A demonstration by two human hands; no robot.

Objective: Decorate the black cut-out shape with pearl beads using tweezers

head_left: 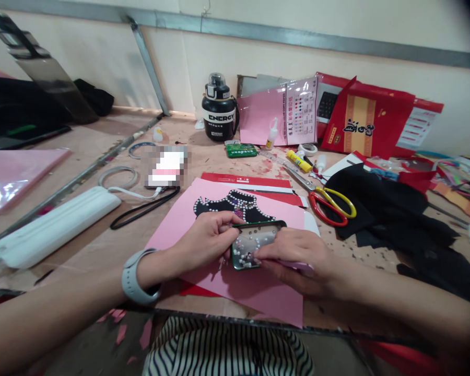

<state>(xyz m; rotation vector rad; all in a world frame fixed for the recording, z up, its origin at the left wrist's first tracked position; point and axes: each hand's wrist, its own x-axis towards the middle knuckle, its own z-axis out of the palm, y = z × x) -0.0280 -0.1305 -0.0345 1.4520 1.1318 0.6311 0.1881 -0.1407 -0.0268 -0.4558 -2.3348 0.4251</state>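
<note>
My left hand (209, 235) is closed on the left rim of a small green-edged metal tin (241, 261), which is tilted above pink paper. Loose white beads (245, 245) lie inside it. Over the tin's right side, my right hand (297, 253) is closed round a slim lilac tool (295, 266); its tip is hidden, with the fingertips down among the beads. Just beyond the tin, a black cut-out shape (215, 208) edged with white beads rests on the pink paper (180, 219). My hands and the tin cover its near part.
Scissors (317, 190) with red and yellow handles lie to the right, by black fabric (379, 203). A phone (166, 167), its cable and a white power strip (62, 224) are on the left. Behind stand a black bottle (219, 112), a glue stick (298, 161) and a red box (368, 117).
</note>
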